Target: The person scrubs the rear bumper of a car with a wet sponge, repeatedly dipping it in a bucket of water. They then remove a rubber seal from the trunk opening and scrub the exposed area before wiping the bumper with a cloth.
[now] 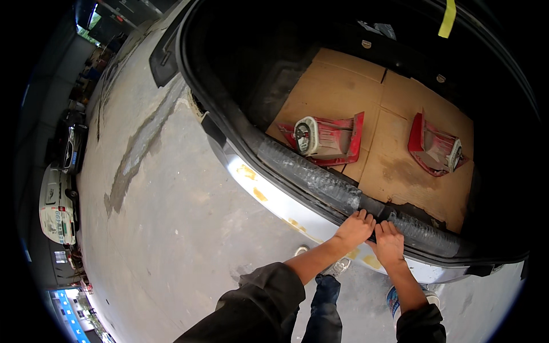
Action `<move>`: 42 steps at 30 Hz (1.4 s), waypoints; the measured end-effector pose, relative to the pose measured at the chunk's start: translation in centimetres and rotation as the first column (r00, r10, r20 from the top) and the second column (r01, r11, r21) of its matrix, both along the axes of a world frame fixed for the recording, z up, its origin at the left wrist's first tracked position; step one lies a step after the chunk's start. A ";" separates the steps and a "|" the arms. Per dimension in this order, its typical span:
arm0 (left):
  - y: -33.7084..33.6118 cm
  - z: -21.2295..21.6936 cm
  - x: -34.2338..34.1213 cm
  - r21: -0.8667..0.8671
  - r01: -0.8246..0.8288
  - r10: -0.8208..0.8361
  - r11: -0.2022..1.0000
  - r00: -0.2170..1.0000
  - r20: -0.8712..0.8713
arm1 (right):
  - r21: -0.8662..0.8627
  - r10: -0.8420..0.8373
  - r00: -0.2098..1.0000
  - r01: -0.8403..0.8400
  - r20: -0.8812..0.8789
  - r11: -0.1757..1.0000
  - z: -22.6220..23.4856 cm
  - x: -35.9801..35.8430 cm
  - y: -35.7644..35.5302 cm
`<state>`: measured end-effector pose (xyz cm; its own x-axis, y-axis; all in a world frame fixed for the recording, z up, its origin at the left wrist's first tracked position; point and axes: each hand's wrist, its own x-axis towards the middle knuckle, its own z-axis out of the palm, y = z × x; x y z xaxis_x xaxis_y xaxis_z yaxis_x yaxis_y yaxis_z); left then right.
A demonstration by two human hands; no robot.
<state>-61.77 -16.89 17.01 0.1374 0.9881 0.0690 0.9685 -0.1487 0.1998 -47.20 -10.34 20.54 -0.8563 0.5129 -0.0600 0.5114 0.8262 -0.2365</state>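
Both my hands are side by side at the rear edge of a car's open trunk. My left hand (355, 227) is closed, its fingers curled over the black rubber seal strip (274, 182) along the trunk opening. Just right of it, my right hand (390, 243) is also closed on the same strip, with the thumbs near each other. The fingertips are partly hidden against the dark edge. Right behind the strip lies the scuffed black sill trim (320, 177). Below my hands runs the silver bumper (274, 208), with yellowish filler patches.
Inside the trunk, two dusty red tail lights (342, 137) (436, 150) lie on a cardboard sheet (394, 114). Yellow tape (448, 20) hangs at the upper right. A bucket (393, 302) stands by my right forearm. Parked vehicles, including a white van (56, 203), are far left across the concrete floor (171, 251).
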 end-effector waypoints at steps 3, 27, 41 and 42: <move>0.4 -1.1 0.0 0.042 0.020 -0.019 0.999 1.000 -0.005 | -0.014 0.027 0.998 -0.026 0.052 1.000 0.3 -0.3 0.1; 0.1 -0.1 -0.8 -0.125 0.011 0.009 0.992 0.987 0.158 | -0.047 -0.020 0.978 0.030 0.207 0.998 -0.9 -0.6 -0.7; -0.8 0.7 -3.4 -0.054 0.114 -0.105 0.992 0.985 0.139 | 0.077 0.219 0.950 -0.241 0.225 0.967 0.5 -1.4 0.4; -0.9 0.9 -3.3 -0.064 0.115 -0.104 0.991 0.983 0.152 | 0.085 0.220 0.948 -0.245 0.231 0.966 0.3 -1.4 0.3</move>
<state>-65.11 -17.76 17.93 0.2385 0.9708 0.0261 0.9059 -0.2321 0.3542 -48.55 -10.03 20.81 -0.9250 0.3153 -0.2123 0.3308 0.9428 -0.0413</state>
